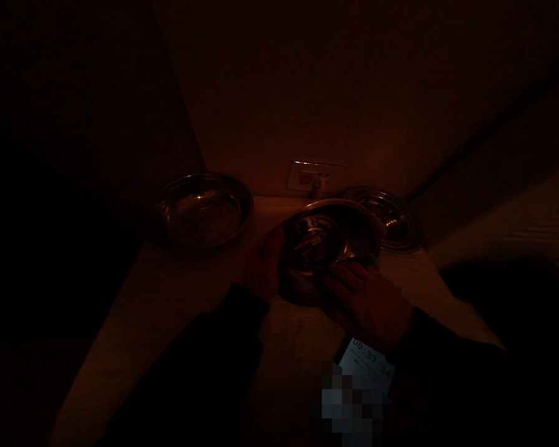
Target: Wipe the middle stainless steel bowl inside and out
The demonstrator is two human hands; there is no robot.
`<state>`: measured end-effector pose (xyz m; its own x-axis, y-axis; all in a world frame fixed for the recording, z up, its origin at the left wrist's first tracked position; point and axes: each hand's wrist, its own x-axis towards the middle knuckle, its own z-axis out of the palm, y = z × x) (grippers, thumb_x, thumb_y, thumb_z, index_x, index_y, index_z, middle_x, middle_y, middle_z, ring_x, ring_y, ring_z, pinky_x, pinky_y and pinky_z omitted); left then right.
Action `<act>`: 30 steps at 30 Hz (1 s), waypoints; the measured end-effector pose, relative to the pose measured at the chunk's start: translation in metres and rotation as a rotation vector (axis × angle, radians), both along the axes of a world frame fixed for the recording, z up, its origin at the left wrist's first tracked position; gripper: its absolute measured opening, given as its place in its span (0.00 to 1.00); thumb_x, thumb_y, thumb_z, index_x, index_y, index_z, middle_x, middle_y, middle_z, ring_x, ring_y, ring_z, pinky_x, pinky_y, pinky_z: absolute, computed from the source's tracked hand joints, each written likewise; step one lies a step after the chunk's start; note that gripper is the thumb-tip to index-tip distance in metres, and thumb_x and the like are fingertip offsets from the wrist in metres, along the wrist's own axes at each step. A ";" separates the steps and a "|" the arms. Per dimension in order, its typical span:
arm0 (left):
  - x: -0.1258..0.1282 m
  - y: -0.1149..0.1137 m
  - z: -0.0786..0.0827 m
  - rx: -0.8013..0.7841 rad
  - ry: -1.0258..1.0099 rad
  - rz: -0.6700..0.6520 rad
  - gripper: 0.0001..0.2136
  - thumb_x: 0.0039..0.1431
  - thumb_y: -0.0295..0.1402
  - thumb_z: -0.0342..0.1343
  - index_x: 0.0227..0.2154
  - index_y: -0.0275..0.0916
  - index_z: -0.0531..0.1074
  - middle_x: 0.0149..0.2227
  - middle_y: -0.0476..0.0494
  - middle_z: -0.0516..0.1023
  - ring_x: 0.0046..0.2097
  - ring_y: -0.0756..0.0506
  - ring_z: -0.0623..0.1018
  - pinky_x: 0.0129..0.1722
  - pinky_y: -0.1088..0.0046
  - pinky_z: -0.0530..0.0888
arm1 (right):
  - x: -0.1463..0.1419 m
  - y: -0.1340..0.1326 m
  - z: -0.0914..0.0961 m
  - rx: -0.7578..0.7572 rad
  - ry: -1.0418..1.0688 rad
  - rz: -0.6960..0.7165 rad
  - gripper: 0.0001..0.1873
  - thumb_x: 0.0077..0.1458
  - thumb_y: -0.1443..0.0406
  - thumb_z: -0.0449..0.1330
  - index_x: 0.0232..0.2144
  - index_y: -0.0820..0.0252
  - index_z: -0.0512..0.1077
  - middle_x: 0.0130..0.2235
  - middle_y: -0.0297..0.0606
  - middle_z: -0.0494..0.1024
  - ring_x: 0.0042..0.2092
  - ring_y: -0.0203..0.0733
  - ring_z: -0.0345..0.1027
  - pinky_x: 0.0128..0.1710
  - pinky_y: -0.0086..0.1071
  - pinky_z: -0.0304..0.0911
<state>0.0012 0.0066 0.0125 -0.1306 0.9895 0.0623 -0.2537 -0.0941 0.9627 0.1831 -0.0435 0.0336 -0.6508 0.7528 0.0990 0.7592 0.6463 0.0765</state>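
- Two bare hands are working at one metal bowl above the desk, in very dim light.
- The left hand is holding the metal bowl by its left side; its fingers are clamping on the rim, though darkness is hiding how far they are wrapping round.
- The right hand is resting over the near right edge of that bowl, its fingers bending and lying close together; whether they are also gripping something, I cannot tell.
- The metal bowl is tilting and showing a small label near its middle.
- Another metal dish is sitting at the far left of the desk, and a shiny plate is lying behind the bowl, to its right.
- A phone is glowing just below the right wrist, displaying 00:37:34.
- A wall socket is showing beyond the bowl.
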 end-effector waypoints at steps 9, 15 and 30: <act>-0.001 -0.003 0.000 0.013 -0.027 -0.042 0.14 0.60 0.40 0.50 0.34 0.39 0.79 0.36 0.47 0.82 0.41 0.46 0.79 0.40 0.73 0.75 | 0.002 0.002 0.000 -0.086 0.050 0.138 0.13 0.55 0.69 0.57 0.43 0.63 0.74 0.47 0.49 0.74 0.46 0.51 0.67 0.42 0.42 0.67; 0.001 -0.003 0.006 0.009 -0.033 -0.036 0.13 0.60 0.37 0.50 0.31 0.38 0.79 0.33 0.47 0.82 0.37 0.46 0.80 0.36 0.73 0.76 | -0.001 0.002 -0.005 -0.034 0.085 0.178 0.15 0.54 0.69 0.57 0.45 0.63 0.73 0.47 0.49 0.75 0.47 0.49 0.68 0.44 0.42 0.67; 0.000 -0.004 0.006 0.024 -0.044 -0.061 0.13 0.61 0.31 0.49 0.31 0.39 0.79 0.34 0.50 0.82 0.38 0.47 0.80 0.39 0.75 0.76 | -0.007 0.004 -0.002 -0.064 0.074 0.193 0.14 0.53 0.70 0.58 0.43 0.64 0.74 0.45 0.47 0.76 0.44 0.48 0.68 0.42 0.40 0.68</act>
<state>0.0014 0.0023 0.0185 -0.0731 0.9940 0.0818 -0.3015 -0.1002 0.9482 0.1763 -0.0393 0.0318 -0.7762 0.6213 0.1075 0.6230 0.7819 -0.0205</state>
